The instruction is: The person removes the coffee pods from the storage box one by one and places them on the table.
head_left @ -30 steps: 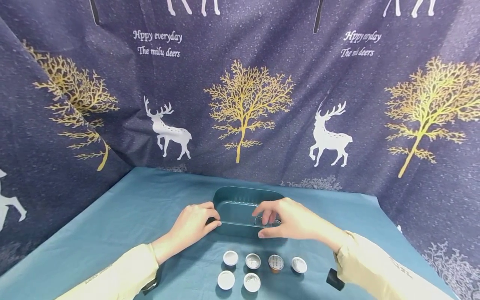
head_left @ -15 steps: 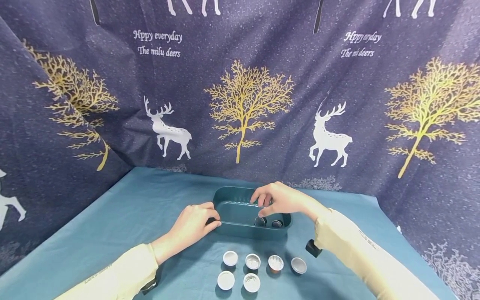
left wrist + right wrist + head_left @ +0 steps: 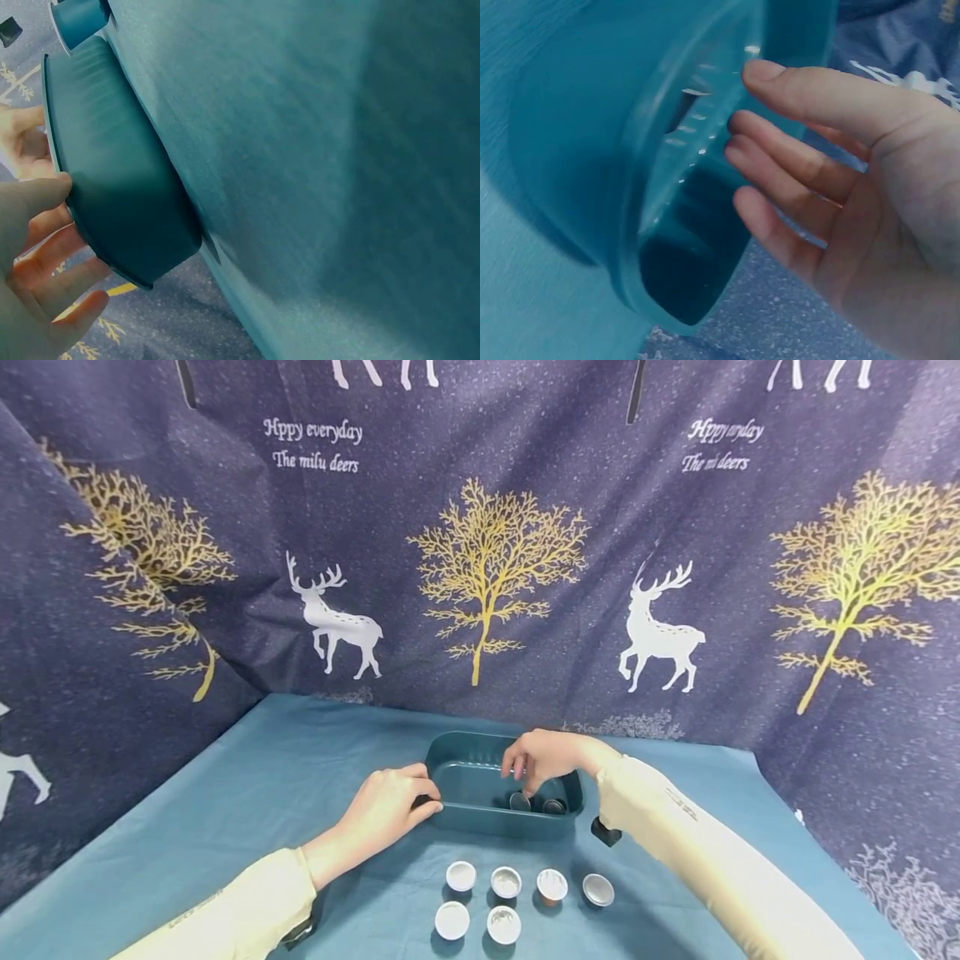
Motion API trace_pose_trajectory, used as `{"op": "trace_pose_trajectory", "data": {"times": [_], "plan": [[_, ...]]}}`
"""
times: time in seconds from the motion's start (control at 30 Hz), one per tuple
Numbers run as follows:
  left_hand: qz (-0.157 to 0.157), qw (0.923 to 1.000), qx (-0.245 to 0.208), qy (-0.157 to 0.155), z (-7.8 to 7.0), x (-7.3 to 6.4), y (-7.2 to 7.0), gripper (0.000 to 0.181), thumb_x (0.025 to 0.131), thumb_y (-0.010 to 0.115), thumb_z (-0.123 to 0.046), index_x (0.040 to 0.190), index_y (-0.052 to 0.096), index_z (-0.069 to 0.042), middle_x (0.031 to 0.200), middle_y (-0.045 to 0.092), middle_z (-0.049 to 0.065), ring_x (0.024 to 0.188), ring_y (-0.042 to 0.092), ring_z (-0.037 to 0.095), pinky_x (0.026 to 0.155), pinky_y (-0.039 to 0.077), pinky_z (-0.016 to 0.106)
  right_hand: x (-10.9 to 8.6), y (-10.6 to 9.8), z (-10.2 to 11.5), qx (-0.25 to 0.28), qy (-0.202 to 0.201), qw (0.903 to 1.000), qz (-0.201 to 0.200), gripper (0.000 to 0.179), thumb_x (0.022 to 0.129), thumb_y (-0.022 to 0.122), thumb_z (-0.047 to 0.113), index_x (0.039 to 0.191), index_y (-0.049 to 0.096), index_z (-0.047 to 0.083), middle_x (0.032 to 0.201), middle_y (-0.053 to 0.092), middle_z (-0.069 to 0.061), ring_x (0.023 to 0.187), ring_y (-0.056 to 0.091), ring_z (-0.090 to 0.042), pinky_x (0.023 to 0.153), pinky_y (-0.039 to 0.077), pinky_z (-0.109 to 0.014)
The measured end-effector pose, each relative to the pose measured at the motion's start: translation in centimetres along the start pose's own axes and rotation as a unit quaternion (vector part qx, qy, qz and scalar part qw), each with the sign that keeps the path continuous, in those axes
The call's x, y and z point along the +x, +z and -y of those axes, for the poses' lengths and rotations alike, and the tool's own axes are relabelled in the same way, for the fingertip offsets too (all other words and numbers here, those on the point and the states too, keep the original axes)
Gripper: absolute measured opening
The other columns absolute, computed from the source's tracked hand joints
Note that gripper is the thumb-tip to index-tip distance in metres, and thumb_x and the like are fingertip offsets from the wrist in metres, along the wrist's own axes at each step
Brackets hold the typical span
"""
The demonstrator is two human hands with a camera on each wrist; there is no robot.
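Note:
A teal plastic bin (image 3: 487, 820) stands on the blue cloth, its open top facing up. My left hand (image 3: 397, 806) grips the rim at its left end; in the left wrist view the thumb presses on the lip and the fingers lie along the rim. Over the right half of the bin reaches my right hand (image 3: 551, 756), fingers loosely bent and apart. Nothing lies between the fingers of the right hand (image 3: 840, 187) in its wrist view. Two dark-faced coffee capsules, one left (image 3: 520, 802) and one right (image 3: 553, 807), sit inside the bin below that hand.
Several foil-lidded coffee capsules stand on the cloth in front of the bin, among them an orange-bodied one (image 3: 552, 887) and one at the right end (image 3: 597, 890). A dark patterned curtain (image 3: 480, 568) hangs behind the table.
My right hand has moved back from the bin's front edge, then left and down inside it. Two capsules it had mostly covered now show. The left hand stays at the rim.

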State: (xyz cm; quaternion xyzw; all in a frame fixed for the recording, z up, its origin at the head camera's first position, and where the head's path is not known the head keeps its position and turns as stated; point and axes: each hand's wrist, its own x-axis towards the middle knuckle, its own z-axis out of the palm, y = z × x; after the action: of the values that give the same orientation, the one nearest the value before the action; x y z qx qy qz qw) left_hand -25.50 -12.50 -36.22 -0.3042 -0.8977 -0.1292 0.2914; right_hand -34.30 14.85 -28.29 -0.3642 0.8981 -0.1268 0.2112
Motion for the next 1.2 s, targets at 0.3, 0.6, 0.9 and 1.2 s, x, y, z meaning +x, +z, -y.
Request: {"op": "trace_pose_trajectory", "data": {"times": [0.3,0.6,0.9,1.2], "plan": [[-0.001,1.0000,0.008,-0.002,0.0,0.0,0.0,0.007,0.081,0.080,-0.031,0.082,0.076,-0.026,0.080,0.064,-0.009,0.063,0.060,0.006,0.057,0.047,0.023,1.4,0.8,-0.2,-0.048,0.023,0.9977,0.042,0.043,0.075,0.080,0.002,0.116,0.071,0.014,0.109,0.070,-0.005,0.089,0.066,-0.010,0.083,0.054,-0.029],[0.003,0.9999,0.014,0.005,0.0,0.0,0.0,0.007,0.081,0.080,-0.031,0.083,0.076,-0.026,0.079,0.062,-0.010,0.063,0.059,0.007,0.058,0.047,0.025,1.7,1.6,-0.3,-0.093,0.038,0.9930,0.062,0.039,0.075,0.073,-0.008,0.104,0.073,0.018,0.098,0.070,0.002,0.083,0.062,-0.007,0.077,0.054,-0.025],[0.002,0.9999,0.015,0.001,0.0,0.0,-0.2,0.007,0.081,0.080,-0.031,0.083,0.076,-0.025,0.080,0.063,-0.008,0.064,0.061,0.009,0.060,0.049,0.027,2.0,1.4,0.0,-0.148,0.017,0.9861,0.073,0.032,0.076,0.075,-0.005,0.099,0.073,0.018,0.094,0.073,0.003,0.083,0.065,-0.007,0.076,0.054,-0.023],[0.006,0.9999,0.012,-0.002,-0.1,0.0,-0.1,0.007,0.082,0.080,-0.031,0.083,0.076,-0.025,0.080,0.063,-0.008,0.065,0.061,0.008,0.060,0.049,0.027,2.4,0.8,0.8,-0.160,0.006,0.9833,0.087,0.025,0.077,0.079,0.007,0.098,0.073,0.020,0.085,0.074,0.007,0.076,0.064,-0.002,0.073,0.053,-0.021]]}}
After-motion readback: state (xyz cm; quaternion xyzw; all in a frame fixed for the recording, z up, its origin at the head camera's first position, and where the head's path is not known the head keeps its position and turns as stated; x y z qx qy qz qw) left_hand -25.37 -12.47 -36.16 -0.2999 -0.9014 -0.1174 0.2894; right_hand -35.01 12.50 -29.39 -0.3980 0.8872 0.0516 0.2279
